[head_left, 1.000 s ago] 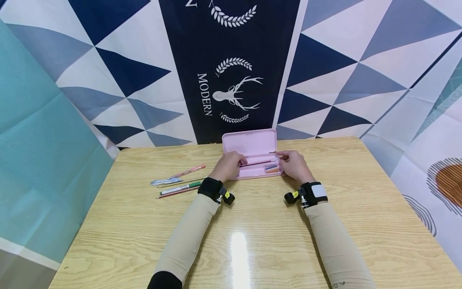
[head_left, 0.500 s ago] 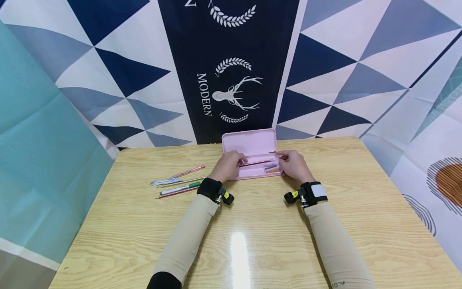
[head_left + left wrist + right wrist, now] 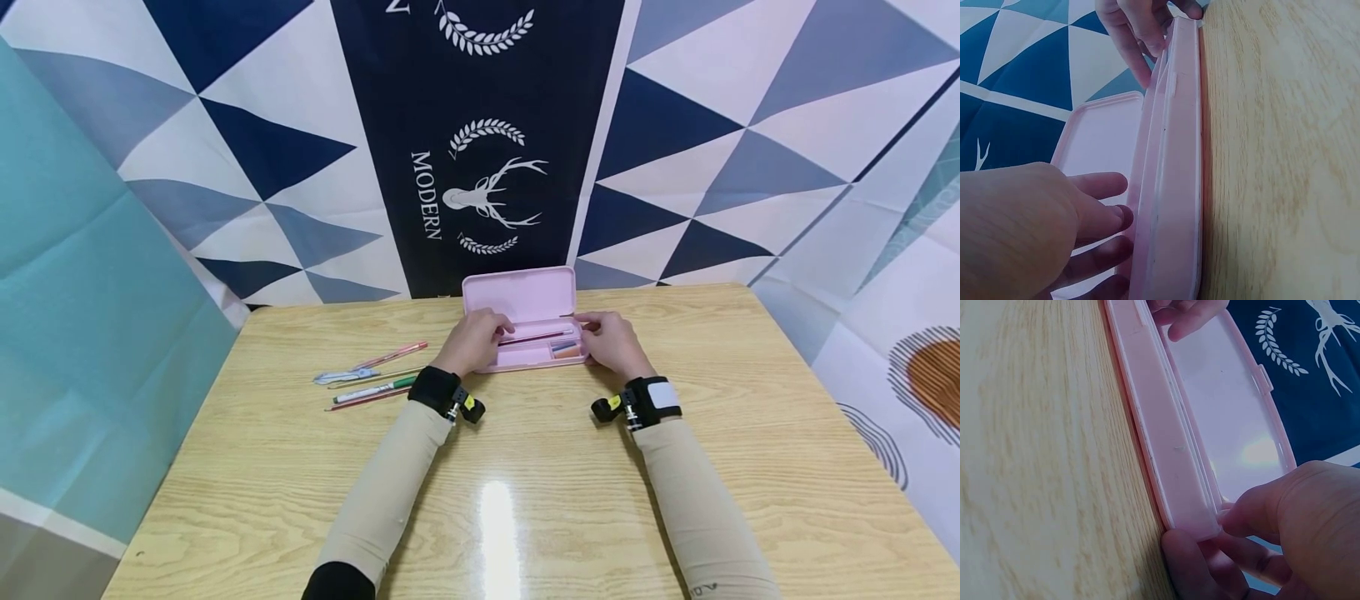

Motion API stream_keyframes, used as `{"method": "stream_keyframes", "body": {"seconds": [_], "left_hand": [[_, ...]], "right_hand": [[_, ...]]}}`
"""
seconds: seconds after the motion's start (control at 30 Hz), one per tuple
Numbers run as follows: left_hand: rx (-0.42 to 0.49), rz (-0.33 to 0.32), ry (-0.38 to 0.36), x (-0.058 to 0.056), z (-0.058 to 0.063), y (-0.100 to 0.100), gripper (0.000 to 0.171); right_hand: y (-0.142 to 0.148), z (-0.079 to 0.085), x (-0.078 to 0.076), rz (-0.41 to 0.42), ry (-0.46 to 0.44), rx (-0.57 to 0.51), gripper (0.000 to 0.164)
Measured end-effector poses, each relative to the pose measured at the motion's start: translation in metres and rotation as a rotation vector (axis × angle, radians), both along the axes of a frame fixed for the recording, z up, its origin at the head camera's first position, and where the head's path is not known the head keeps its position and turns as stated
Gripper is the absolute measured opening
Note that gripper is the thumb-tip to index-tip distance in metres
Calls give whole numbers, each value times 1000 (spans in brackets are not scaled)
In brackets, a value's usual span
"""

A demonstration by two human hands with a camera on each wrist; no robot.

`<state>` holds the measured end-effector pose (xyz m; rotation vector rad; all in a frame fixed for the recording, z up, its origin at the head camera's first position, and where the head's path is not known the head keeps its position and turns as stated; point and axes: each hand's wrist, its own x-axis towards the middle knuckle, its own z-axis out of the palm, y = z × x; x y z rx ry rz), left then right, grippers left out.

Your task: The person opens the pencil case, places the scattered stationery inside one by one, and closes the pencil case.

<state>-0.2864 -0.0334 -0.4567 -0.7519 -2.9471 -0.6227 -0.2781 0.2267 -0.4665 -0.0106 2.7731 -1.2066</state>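
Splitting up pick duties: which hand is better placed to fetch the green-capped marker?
Probably left: the left hand is nearer the green-capped marker; the right hand grips the pink case's right end.

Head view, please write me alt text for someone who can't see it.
An open pink pencil case sits near the far edge of a wooden table; a person's right hand grips its right end, the left hand over its left part. A slim dark red pencil shows inside. A green-capped marker and a pink pen lie left.
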Motion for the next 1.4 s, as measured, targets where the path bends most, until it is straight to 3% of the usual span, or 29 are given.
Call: {"method": "stream_keyframes", "body": {"seconds": [0.47, 0.83, 1.4], "left_hand": [[27, -10, 52, 1, 6, -3, 28], [18, 20, 80, 2, 8, -6, 25], [46, 64, 82, 8, 0, -30, 23]], "right_hand": [[0, 0, 0, -3, 12, 23, 41], [1, -2, -2, 0, -2, 14, 42], [1, -1, -1, 6, 16, 18, 43]]}}
